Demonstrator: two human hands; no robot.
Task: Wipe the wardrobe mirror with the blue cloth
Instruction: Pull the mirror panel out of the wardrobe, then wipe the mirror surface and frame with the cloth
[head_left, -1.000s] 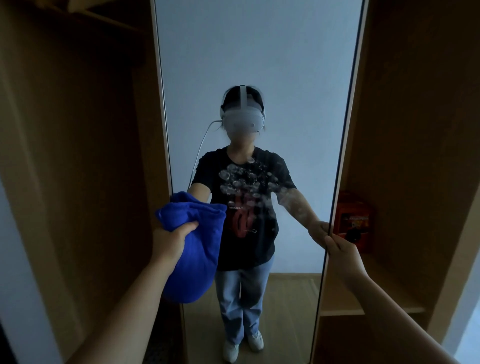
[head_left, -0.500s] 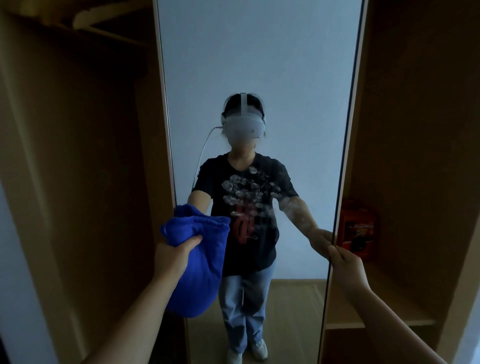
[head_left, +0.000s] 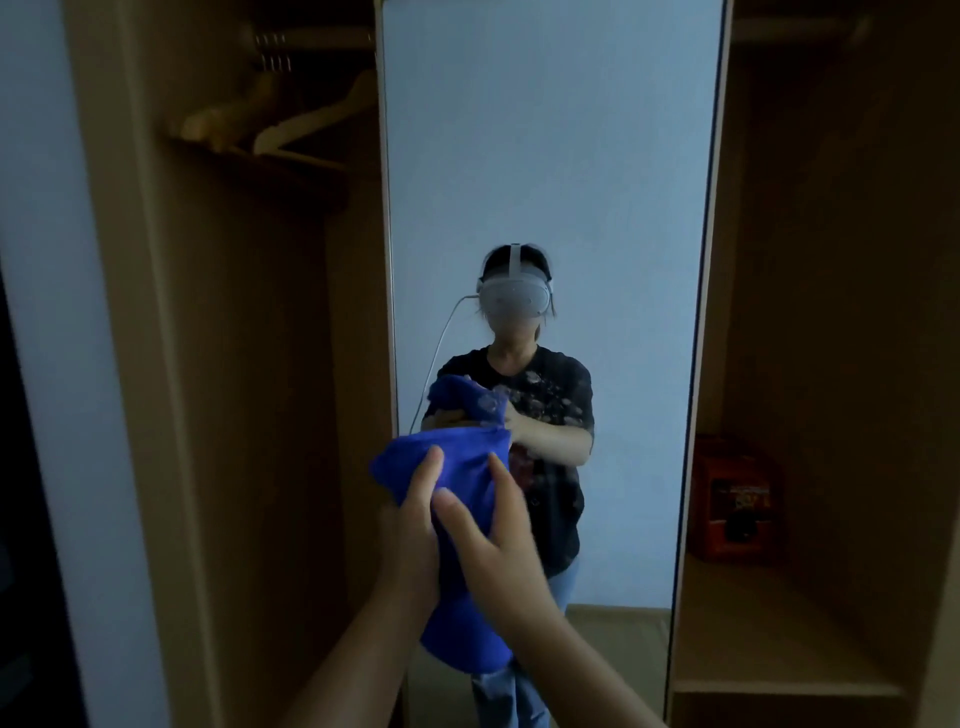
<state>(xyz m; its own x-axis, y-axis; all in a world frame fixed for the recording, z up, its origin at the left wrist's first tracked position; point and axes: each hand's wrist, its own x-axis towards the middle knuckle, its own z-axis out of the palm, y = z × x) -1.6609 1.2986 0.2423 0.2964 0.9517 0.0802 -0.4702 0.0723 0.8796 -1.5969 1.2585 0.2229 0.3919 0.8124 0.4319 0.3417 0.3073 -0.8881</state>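
Dim and underexposed; the wardrobe (head_left: 249, 364) sides sink into shadow, the mirror (head_left: 550, 156) reflects pale light, the hands (head_left: 467, 525) blur, edges bend.

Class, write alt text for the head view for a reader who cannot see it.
Both hands, left hand and right hand, grip a bunched blue cloth before a tall wardrobe mirror. Hangers hang left; a red box sits right.
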